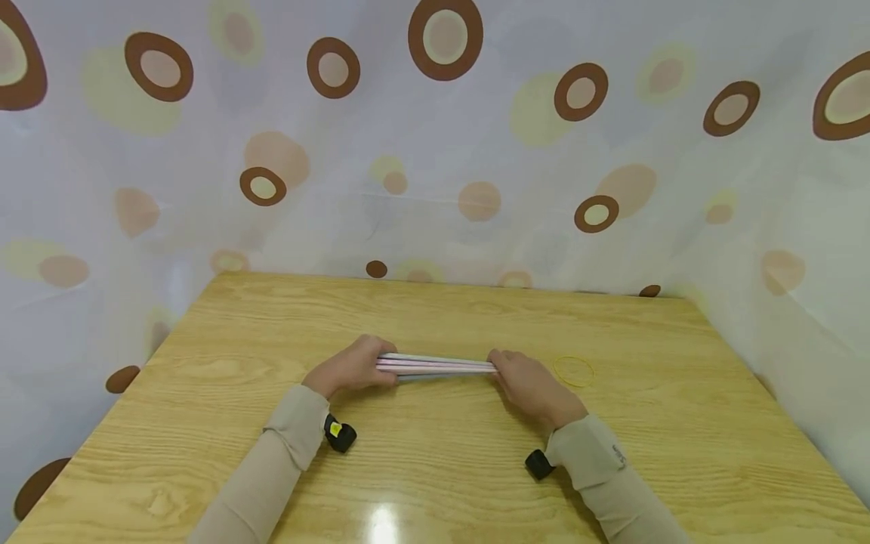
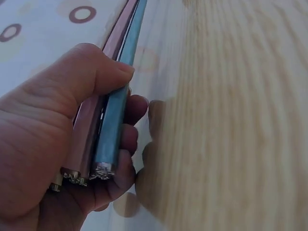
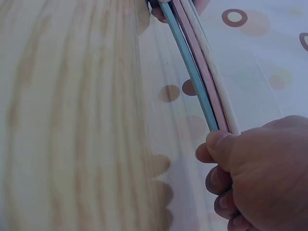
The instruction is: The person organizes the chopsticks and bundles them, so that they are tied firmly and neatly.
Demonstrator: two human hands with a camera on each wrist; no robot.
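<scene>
Head view: we see two hands at either end of one bundle of slender sticks (image 1: 438, 366), which runs crosswise between them over the table. Our left hand (image 1: 353, 368) grips one end; the left wrist view shows its thumb lying across a blue and a pink stick, with the fingers curled beneath, close to the silvery, patterned stick ends. Our right hand (image 1: 533, 385) pinches the other end between thumb and forefinger, its remaining fingers curled in below. From the right wrist we make out blue, pink and whitish sticks side by side; their exact number we cannot tell.

Just beyond the right hand, a thin yellow loop (image 1: 574, 386) lies flat on the wood-grained table (image 1: 435, 446), whose glossy top mirrors our fingers and catches a bright spot of light near its front. We wear beige sleeves (image 1: 254, 483), with a small black camera (image 1: 340, 435) at each wrist. Behind the table hangs a whitish covering (image 1: 421, 143) printed with brown rings and peach and yellowish spots.
</scene>
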